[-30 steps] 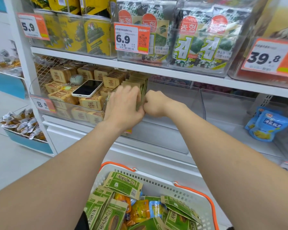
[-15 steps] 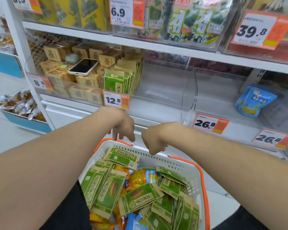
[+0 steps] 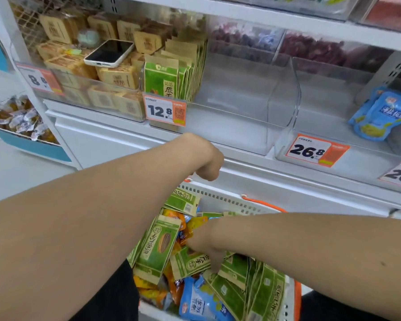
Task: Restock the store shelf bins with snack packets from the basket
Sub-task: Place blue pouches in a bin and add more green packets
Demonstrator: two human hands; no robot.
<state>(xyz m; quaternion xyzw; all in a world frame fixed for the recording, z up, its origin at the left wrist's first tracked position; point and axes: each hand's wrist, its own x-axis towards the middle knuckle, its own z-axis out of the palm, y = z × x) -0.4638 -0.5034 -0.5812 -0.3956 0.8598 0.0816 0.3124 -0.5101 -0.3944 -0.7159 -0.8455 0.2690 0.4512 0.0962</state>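
Note:
A white basket point(image 3: 218, 198) with orange handles sits low in front of me, full of green snack packets point(image 3: 158, 249) mixed with orange packets point(image 3: 148, 288) and blue packets point(image 3: 199, 304). My right hand point(image 3: 206, 246) is down in the basket, its fingers and thumb curled onto a green packet point(image 3: 190, 262) in the pile. My left hand point(image 3: 204, 158) hangs over the basket's far rim with loosely curled fingers and nothing visible in it. On the shelf, a clear bin point(image 3: 241, 126) holds a short upright row of the same green packets point(image 3: 162, 77) at its left end.
A phone point(image 3: 109, 53) lies on tan snack boxes point(image 3: 118, 77) in the left bin. Blue pouches point(image 3: 380, 114) sit in the right bin. Price tags point(image 3: 164, 111) hang on the bin fronts. A low tray of wrapped sweets point(image 3: 16, 121) stands at the far left.
Both hands left the shelf bin and came down to the basket. My right hand has dropped into the packet pile; the left stays above the far rim. My view tilted downward.

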